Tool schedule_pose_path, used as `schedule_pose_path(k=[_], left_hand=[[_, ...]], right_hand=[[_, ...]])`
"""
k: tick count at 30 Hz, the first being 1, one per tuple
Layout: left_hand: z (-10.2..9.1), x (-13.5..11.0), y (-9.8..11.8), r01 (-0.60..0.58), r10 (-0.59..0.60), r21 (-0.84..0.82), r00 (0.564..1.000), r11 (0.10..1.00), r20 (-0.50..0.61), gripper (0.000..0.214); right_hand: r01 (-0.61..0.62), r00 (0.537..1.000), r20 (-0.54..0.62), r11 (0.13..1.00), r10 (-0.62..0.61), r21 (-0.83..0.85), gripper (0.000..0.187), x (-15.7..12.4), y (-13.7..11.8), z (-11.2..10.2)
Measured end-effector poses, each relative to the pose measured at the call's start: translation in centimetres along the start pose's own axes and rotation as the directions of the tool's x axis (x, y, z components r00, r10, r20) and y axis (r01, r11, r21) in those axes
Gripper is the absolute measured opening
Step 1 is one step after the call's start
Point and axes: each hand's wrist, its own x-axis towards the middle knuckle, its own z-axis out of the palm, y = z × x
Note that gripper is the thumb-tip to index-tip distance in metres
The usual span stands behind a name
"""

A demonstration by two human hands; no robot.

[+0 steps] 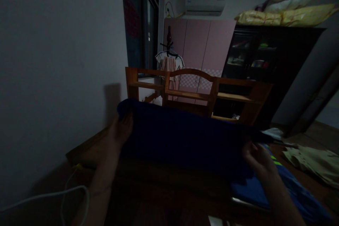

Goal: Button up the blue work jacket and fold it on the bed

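As left hand (121, 128) and right hand (259, 158) grip, one blue cloth (185, 137)

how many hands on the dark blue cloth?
2. The left hand grips the dark blue cloth at its upper left corner; the right hand holds its right edge. No other hands show, though the picture is dim.

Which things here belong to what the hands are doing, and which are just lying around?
In hand:
dark blue cloth, stretched between the left hand and the right hand

Lying about:
olive garment
blue garment with green stripes
white cable
wooden shelf
air conditioner
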Motion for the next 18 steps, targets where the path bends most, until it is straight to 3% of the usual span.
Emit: schedule_pose_path(k=[1, 2, 3, 6, 9, 11, 13, 16, 18], left_hand=[[0.9, 2.1, -0.2, 0.031, -0.026, -0.146, 0.999, 0.989, 0.035, 0.041], [1.8, 4.2, -0.8, 0.083, -0.07, -0.258, 0.996, 0.962, 0.059, 0.038], [2.7, 6.0, -1.7, 0.158, -0.141, -0.34, 0.987, 0.927, 0.075, 0.036], [4.5, 9.8, -6.1, 0.342, -0.377, -0.421, 0.926, 0.84, 0.001, 0.033], [5.0, 11.0, -11.0, 0.433, -0.487, -0.367, 0.871, 0.823, -0.066, 0.032], [4.8, 11.1, -13.4, 0.454, -0.504, -0.318, 0.859, 0.832, -0.093, 0.033], [4.4, 11.4, -14.7, 0.437, -0.474, -0.262, 0.875, 0.861, -0.099, 0.036], [3.7, 12.1, -14.9, 0.353, -0.369, -0.151, 0.925, 0.923, -0.095, 0.045], [3.8, 12.6, -14.2, 0.266, -0.27, -0.046, 0.956, 0.963, -0.113, 0.05]], right_hand=[[-0.158, 0.986, 0.003, 0.936, 0.165, 0.316, 0.061, 2.9, 0.3, 0.5], [-0.291, 0.947, 0.066, 0.748, 0.316, 0.596, 0.056, 5.7, 0.6, 1.2], [-0.369, 0.895, 0.141, 0.525, 0.424, 0.767, 0.052, 8.0, 0.9, 2.0], [-0.416, 0.82, 0.222, 0.284, 0.527, 0.864, 0.048, 12.3, 2.1, 5.2], [-0.421, 0.732, 0.255, 0.126, 0.632, 0.898, 0.047, 12.8, 3.8, 8.5], [-0.414, 0.667, 0.271, 0.043, 0.694, 0.909, 0.045, 12.2, 4.9, 10.3], [-0.41, 0.616, 0.273, 0.005, 0.738, 0.912, 0.043, 11.7, 5.9, 11.5], [-0.411, 0.574, 0.23, 0.034, 0.786, 0.911, 0.04, 11.6, 6.7, 12.1], [-0.413, 0.57, 0.163, 0.109, 0.805, 0.904, 0.041, 12.2, 6.5, 12.3]])
